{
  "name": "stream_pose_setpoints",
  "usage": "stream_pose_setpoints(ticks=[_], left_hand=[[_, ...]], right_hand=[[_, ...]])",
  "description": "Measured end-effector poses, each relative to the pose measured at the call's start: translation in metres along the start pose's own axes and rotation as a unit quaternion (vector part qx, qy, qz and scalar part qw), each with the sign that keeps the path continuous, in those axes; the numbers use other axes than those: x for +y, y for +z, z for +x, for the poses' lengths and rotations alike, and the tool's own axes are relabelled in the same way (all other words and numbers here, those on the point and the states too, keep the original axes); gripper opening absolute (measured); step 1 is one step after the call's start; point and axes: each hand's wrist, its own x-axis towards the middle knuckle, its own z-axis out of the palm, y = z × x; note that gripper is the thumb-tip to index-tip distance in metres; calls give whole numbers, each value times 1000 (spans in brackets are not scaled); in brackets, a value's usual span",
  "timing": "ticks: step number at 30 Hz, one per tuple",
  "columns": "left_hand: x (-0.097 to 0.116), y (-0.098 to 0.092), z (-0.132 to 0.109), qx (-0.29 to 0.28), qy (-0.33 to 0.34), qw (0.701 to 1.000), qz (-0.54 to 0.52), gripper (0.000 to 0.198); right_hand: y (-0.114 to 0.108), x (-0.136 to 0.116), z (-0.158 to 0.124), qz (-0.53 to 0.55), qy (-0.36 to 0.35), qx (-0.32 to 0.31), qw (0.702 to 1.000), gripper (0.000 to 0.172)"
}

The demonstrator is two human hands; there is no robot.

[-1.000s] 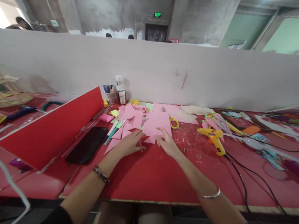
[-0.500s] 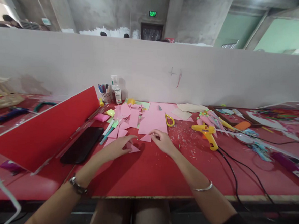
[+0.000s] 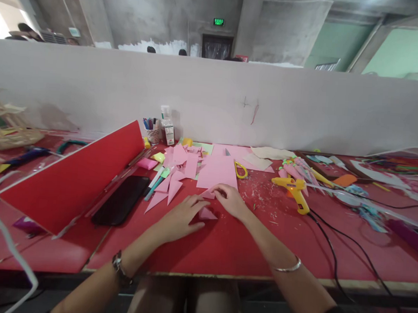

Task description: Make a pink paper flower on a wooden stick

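My left hand [image 3: 182,221] reaches in low over the red table, fingers stretched and thumb apart. A small pink paper piece [image 3: 208,214] lies just past the gap between its thumb and forefinger; whether they touch it is unclear. My right hand [image 3: 230,200] has its fingers curled, thumb and forefinger tips together at the edge of a pink paper triangle [image 3: 207,193]. Behind them lies a large pink sheet [image 3: 218,172]. Cut pink pieces [image 3: 174,188] are heaped left of that sheet, several of them pointed.
Right stands a yellow glue gun [image 3: 294,190] with a black cord. Yellow-handled scissors [image 3: 240,170] lie by the sheet. Left are a black phone [image 3: 121,200], markers [image 3: 154,186] and a slanted red board [image 3: 76,181]. A pen cup [image 3: 153,133] and bottle [image 3: 168,128] stand behind.
My left hand has moved right, towards my right hand, and the small pink piece near it has shifted right too. My right hand stays at the triangle. The view has turned slightly left.
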Motion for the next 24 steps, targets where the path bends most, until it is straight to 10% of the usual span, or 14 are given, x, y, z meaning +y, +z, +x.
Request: stream_pose_setpoints(ticks=[10, 18, 24], left_hand=[[-4, 14, -2, 35, 4, 998, 61, 32], [-4, 15, -1, 45, 1, 998, 44, 31], [-5, 15, -1, 56, 3, 998, 42, 30]], right_hand=[[-3, 0, 12, -231, 90, 5, 969, 21], [-15, 9, 46, -334, 252, 92, 903, 66], [-20, 18, 52, -268, 189, 100, 939, 70]])
